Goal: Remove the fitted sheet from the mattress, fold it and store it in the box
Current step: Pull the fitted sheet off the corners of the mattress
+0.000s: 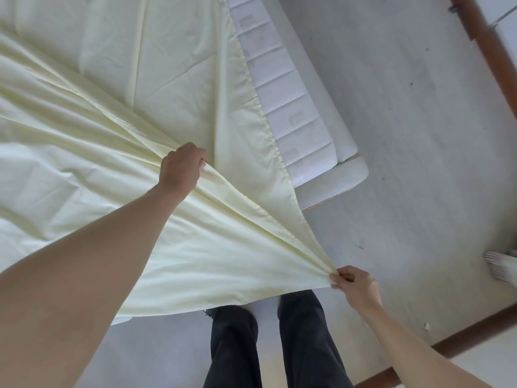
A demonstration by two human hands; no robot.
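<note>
— Over the bed, what do you see?
— I see my left hand [181, 167] gripping a bunch of the yellow sheet [117, 113]. My right hand [355, 287] pinches its corner, off the bed, above the floor [419, 135].
— Where is the sheet?
— Mostly lying on the mattress [291, 113], pulled off one white side.

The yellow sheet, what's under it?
Beside the sheet a strip of white quilted mattress shows on its pale base. The rest of the mattress is covered. Left hand and right hand grip the cloth.
</note>
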